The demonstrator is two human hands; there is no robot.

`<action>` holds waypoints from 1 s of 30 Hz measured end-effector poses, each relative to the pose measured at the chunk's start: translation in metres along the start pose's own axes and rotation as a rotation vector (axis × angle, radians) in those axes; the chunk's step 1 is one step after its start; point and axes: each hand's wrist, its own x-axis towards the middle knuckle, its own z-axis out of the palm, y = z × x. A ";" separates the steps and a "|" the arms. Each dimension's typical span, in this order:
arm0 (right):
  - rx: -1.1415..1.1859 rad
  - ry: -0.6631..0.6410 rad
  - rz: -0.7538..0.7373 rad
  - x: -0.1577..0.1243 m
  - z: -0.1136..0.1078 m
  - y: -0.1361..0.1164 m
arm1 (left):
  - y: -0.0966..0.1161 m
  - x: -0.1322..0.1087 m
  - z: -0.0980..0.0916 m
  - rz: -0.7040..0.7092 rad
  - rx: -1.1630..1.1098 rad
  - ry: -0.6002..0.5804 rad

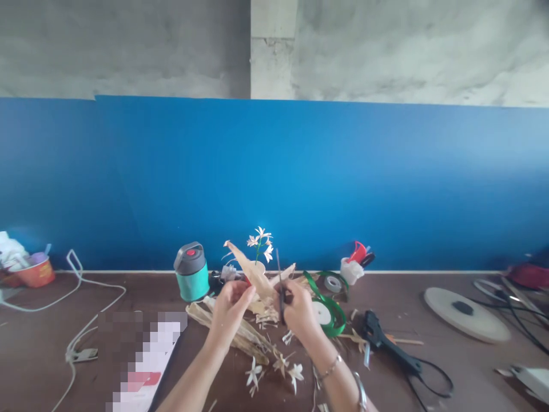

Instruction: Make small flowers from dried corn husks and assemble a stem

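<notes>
A pale dried husk (254, 276) is pinched between the thumb and fingers of my left hand (233, 309). My right hand (297, 309) grips a pair of scissors (282, 297) with the blades pointing up, close to the husk's right side; whether the blades touch it I cannot tell. More dried husks (246, 340) lie on the table under my hands. Small white husk flowers (253, 373) rest near the front. Behind the hands, a green stem with white flowers (261, 237) stands upright, its base partly hidden by the husk.
A turquoise jar (191, 280) stands left of my hands. To the right are a green ribbon roll (337, 320), a tape roll (333, 284), a black glue gun (388, 343) with a cord, and a round disc (466, 315). White cables (77, 286) lie left. A blue partition (274, 171) rises behind.
</notes>
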 end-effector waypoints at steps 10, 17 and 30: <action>-0.088 -0.109 -0.211 -0.012 0.013 -0.009 | 0.004 0.001 0.000 -0.240 -0.449 0.045; 0.373 -0.291 0.208 -0.002 0.005 -0.006 | 0.011 0.005 -0.007 -0.148 -0.466 0.044; 0.464 -0.105 0.277 -0.008 0.026 -0.011 | 0.004 -0.012 0.010 -0.129 -0.251 -0.141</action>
